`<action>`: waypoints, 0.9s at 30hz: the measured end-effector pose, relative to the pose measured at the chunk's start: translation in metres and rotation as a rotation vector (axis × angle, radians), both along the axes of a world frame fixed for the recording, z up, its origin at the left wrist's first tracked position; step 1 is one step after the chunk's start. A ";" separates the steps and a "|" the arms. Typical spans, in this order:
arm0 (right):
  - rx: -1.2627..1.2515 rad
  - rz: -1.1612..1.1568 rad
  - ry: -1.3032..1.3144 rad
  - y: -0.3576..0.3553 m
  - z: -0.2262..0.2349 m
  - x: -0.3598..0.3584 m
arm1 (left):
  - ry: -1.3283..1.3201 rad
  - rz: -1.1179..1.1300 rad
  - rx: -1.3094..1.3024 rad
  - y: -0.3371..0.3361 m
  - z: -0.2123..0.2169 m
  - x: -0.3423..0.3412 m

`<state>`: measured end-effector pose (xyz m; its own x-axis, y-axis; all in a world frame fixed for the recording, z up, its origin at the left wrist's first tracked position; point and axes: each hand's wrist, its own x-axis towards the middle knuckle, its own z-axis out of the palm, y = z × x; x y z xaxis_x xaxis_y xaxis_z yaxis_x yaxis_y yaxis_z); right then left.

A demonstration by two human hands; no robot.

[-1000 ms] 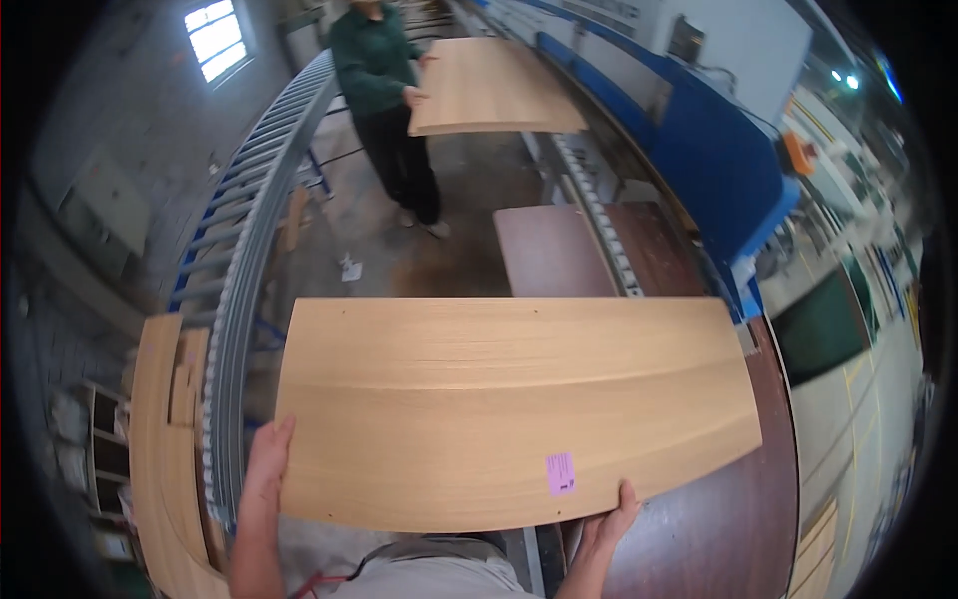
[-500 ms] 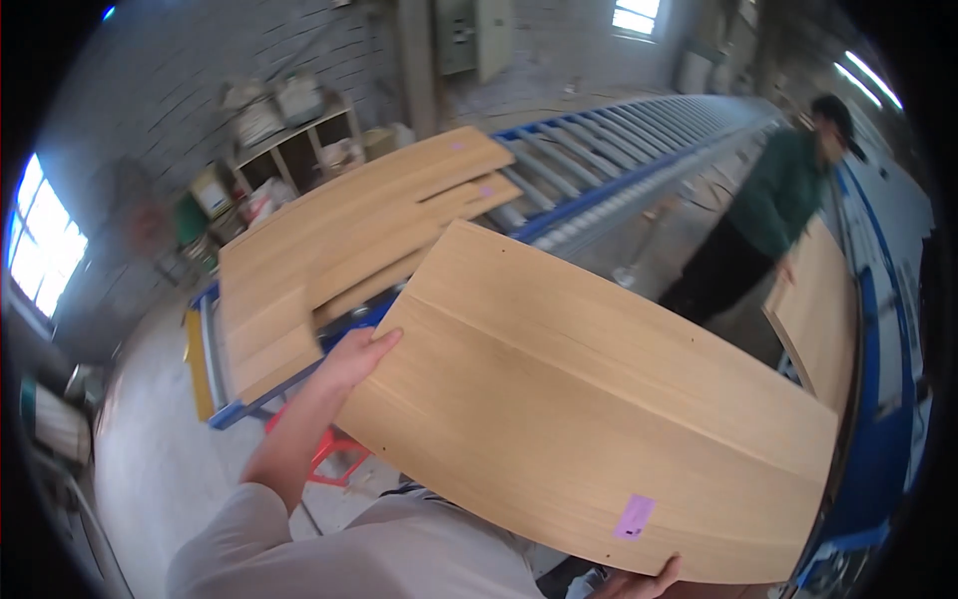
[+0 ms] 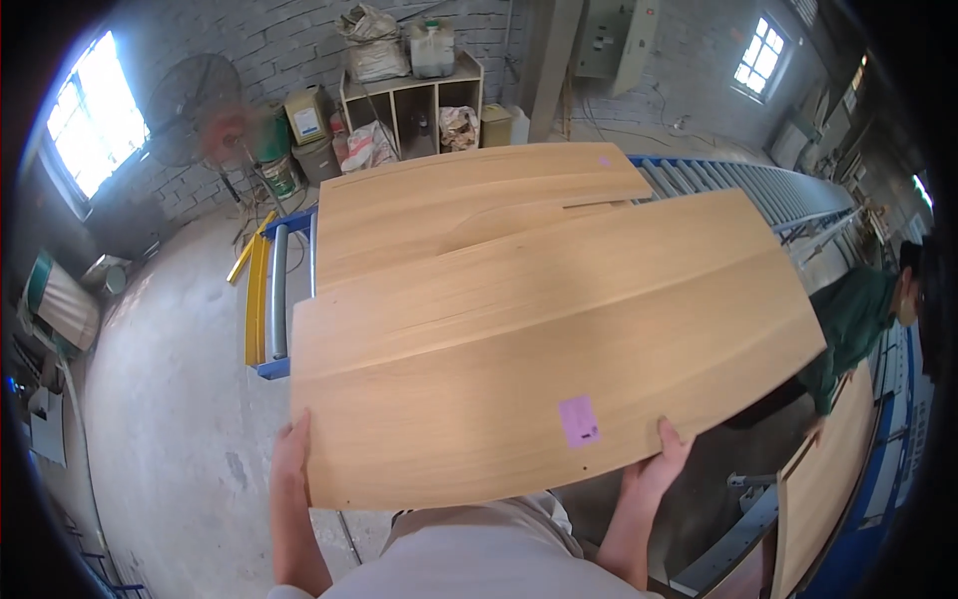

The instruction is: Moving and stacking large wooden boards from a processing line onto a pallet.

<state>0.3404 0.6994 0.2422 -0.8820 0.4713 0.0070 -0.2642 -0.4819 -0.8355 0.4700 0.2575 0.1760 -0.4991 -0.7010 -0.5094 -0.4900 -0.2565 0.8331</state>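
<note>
The light wood-grain rectangular panel (image 3: 519, 349) is located in front of the person's torso, held by both hands. The left hand (image 3: 291, 454) is partly closed on the left end near the front corner; the right hand (image 3: 661, 464) is partly closed on the near edge, thumb on the upper face. The remaining fingers are largely hidden by the panel.

The panel overlaps the light wood-grain boards (image 3: 449, 200) on the blue-framed roller conveyor (image 3: 718, 178), concealing their near part; contact between them cannot be determined. The co-worker in a dark green top (image 3: 853, 309) is partly lost in the dark lens rim.

A rectangular pink label (image 3: 579, 421) lies near the front edge; its print is too small to read.

Long axis: left to right, right end angled away from the person. Grain follows this axis.
</note>
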 end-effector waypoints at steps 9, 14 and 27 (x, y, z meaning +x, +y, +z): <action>-0.184 0.292 -0.058 -0.107 -0.046 -0.160 | -0.018 0.170 -0.067 -0.097 -0.032 -0.044; -0.237 0.300 -0.163 -0.150 -0.090 -0.286 | -0.070 0.108 -0.142 -0.160 -0.056 -0.178; -0.347 0.322 -0.234 -0.237 -0.182 -0.533 | -0.218 0.084 -0.204 -0.266 -0.104 -0.463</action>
